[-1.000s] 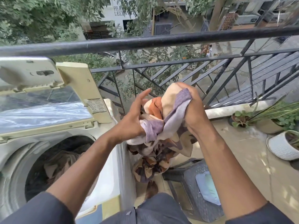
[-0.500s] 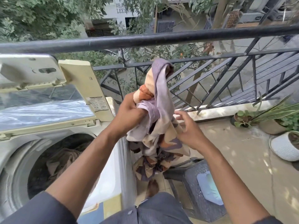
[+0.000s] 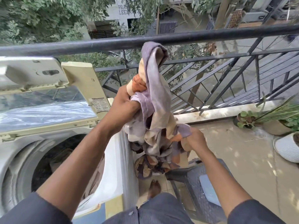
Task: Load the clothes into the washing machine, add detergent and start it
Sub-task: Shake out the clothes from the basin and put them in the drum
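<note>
The left hand (image 3: 124, 104), a little toward 11 o'clock of centre, is clenched around the upper part of a long patterned cloth of lilac, cream and orange patches (image 3: 155, 110). A loop of that cloth stands up above the fist toward 12 o'clock, its top reaching the level of the thick black metal balcony handrail (image 3: 210, 35). The right hand (image 3: 191, 140), at 4 o'clock from the left one and lower, grips a lower fold of the same cloth, fingers curled round a lilac and orange bit. Below both hands the cloth hangs bunched, its tail dropping toward 6 o'clock into the narrow gap just beside the right wall of the machine.

The cream-white top-loading washing machine (image 3: 113, 183) fills the 8 o'clock part of the view. Its yellowed hinged lid (image 3: 80, 81) is folded up at 10 o'clock, with clear plastic film over the panel. The round drum opening (image 3: 53, 165) is uncovered, and brownish fabric already lies inside it. The held cloth is outside the drum, to the right of the rim.

At 5 o'clock stands a dark grey plastic stool (image 3: 194, 183) with a pale blue flat item on its seat. At 3 o'clock, near the railing base, are potted green plants (image 3: 275, 117) and a white ribbed pot (image 3: 288, 149). A bare foot (image 3: 154, 188) shows on the tiled floor at 6 o'clock.
</note>
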Tool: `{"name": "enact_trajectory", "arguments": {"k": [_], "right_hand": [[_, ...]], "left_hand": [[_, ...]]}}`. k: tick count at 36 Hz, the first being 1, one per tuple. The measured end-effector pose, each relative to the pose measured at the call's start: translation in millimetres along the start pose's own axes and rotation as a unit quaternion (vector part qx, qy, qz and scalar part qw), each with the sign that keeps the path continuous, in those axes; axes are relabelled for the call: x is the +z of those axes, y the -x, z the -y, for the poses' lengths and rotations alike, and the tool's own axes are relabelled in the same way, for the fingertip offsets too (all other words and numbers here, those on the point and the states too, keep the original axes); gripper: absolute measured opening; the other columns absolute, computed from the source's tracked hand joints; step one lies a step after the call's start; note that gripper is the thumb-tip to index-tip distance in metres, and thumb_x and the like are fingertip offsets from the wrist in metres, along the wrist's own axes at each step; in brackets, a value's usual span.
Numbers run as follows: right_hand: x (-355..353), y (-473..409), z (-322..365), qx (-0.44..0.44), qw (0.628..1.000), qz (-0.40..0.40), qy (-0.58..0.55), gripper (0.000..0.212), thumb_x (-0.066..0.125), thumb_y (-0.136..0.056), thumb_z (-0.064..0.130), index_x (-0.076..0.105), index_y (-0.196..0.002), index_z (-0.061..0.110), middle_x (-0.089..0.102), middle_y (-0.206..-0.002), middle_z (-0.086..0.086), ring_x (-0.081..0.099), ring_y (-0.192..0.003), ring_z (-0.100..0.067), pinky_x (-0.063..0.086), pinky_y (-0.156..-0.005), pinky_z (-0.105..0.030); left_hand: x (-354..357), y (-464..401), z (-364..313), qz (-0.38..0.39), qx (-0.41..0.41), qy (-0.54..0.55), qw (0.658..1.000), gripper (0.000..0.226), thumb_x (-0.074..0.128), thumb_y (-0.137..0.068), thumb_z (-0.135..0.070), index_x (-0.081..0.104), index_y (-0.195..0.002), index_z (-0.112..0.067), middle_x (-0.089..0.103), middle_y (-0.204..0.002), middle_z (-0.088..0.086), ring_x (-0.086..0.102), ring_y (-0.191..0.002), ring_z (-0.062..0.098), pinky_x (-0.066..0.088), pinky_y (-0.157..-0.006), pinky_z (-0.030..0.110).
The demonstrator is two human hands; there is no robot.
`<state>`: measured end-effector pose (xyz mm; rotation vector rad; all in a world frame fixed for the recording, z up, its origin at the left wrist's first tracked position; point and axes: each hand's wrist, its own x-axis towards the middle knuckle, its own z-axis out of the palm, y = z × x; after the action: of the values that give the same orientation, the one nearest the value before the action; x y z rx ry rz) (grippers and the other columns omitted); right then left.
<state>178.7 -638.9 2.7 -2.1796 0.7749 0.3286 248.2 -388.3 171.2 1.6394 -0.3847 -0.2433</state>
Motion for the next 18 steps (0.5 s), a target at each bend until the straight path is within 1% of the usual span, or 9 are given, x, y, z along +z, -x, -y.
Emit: {"name": "enact_trajectory", "arguments": {"k": [1,3,5,7,9,11,13,16,18], "right_hand": [[-9.6,-0.1,5.9,-0.008,1.0,-0.009,-0.015,0.058,0.059,-0.078,0.064,0.076,-0.112,0.021,0.074,-0.102,-0.012,0.07,-0.096,-0.034,0.052,-0.076,-0.035],[-27.9,1.7,17.4,-0.039,0.998,-0.025,-0.033,0.049,0.065,-0.079,0.057,0.077,-0.111,0.022,0.075,-0.1,-0.008,0.07,-0.097,-0.032,0.054,-0.081,-0.037],[-42.3,7.6,31.5,-0.067,0.995,-0.045,-0.055,0.047,0.061,-0.074,0.05,0.079,-0.109,0.022,0.077,-0.1,-0.009,0.071,-0.098,-0.032,0.056,-0.083,-0.041],[-55.8,17.5,49.3,-0.086,0.992,-0.057,-0.068,0.052,0.054,-0.07,0.042,0.079,-0.11,0.021,0.076,-0.1,-0.01,0.069,-0.097,-0.03,0.055,-0.084,-0.041],[-67.0,26.4,66.8,-0.118,0.987,-0.071,-0.078,0.05,0.052,-0.073,0.036,0.079,-0.114,0.025,0.075,-0.1,-0.01,0.07,-0.097,-0.03,0.056,-0.085,-0.043],[-74.0,34.7,80.0,-0.175,0.976,-0.089,-0.094,0.044,0.054,-0.078,0.033,0.079,-0.114,0.028,0.077,-0.097,-0.005,0.072,-0.095,-0.028,0.058,-0.082,-0.044],[-80.0,43.2,90.8,-0.221,0.961,-0.113,-0.119,0.04,0.058,-0.078,0.033,0.08,-0.111,0.023,0.077,-0.092,0.0,0.071,-0.09,-0.023,0.058,-0.078,-0.043],[-89.2,54.1,107.1,-0.29,0.932,-0.141,-0.164,0.021,0.069,-0.079,0.033,0.075,-0.097,0.025,0.073,-0.082,0.008,0.065,-0.079,-0.015,0.054,-0.068,-0.04],[-96.6,59.4,117.2,-0.33,0.909,-0.157,-0.198,0.017,0.075,-0.079,0.034,0.074,-0.093,0.025,0.073,-0.081,0.002,0.067,-0.077,-0.022,0.055,-0.065,-0.047]], "left_hand": [[-0.8,0.8,3.6,-0.001,-0.008,-0.005,1.0,0.043,0.045,-0.099,0.023,0.064,-0.087,-0.014,0.063,-0.052,-0.018,0.055,-0.043,-0.006,0.038,-0.045,0.005],[-2.7,2.1,8.6,-0.01,-0.012,-0.012,1.0,0.041,0.047,-0.1,0.021,0.065,-0.088,-0.014,0.063,-0.052,-0.018,0.053,-0.042,-0.006,0.038,-0.044,0.006],[-5.4,2.1,14.8,-0.02,-0.014,-0.023,0.999,0.039,0.05,-0.101,0.017,0.066,-0.088,-0.017,0.064,-0.055,-0.019,0.053,-0.045,-0.008,0.039,-0.047,0.005],[-8.8,2.1,17.5,-0.024,-0.021,-0.031,0.999,0.038,0.053,-0.101,0.015,0.067,-0.089,-0.019,0.065,-0.057,-0.02,0.054,-0.049,-0.009,0.04,-0.05,0.006],[-11.7,1.5,17.3,-0.03,-0.023,-0.039,0.999,0.033,0.058,-0.101,0.01,0.07,-0.091,-0.02,0.069,-0.063,-0.019,0.057,-0.055,-0.009,0.044,-0.054,0.008],[-14.1,-0.8,17.6,-0.039,-0.022,-0.047,0.998,0.017,0.066,-0.095,-0.005,0.074,-0.096,-0.02,0.078,-0.08,-0.012,0.066,-0.072,-0.001,0.053,-0.067,0.016],[-16.1,-3.2,18.2,-0.046,-0.02,-0.056,0.997,0.015,0.066,-0.092,-0.015,0.076,-0.103,-0.017,0.081,-0.096,-0.001,0.07,-0.086,0.008,0.058,-0.079,0.026],[-16.2,-5.7,15.1,-0.046,-0.008,-0.053,0.997,0.015,0.066,-0.09,-0.017,0.076,-0.102,-0.018,0.08,-0.093,-0.008,0.07,-0.085,0.004,0.055,-0.077,0.023],[-16.1,-7.1,11.4,-0.047,-0.001,-0.045,0.998,0.018,0.064,-0.089,-0.015,0.074,-0.104,-0.017,0.08,-0.093,-0.009,0.071,-0.087,0.005,0.055,-0.08,0.023]]}}
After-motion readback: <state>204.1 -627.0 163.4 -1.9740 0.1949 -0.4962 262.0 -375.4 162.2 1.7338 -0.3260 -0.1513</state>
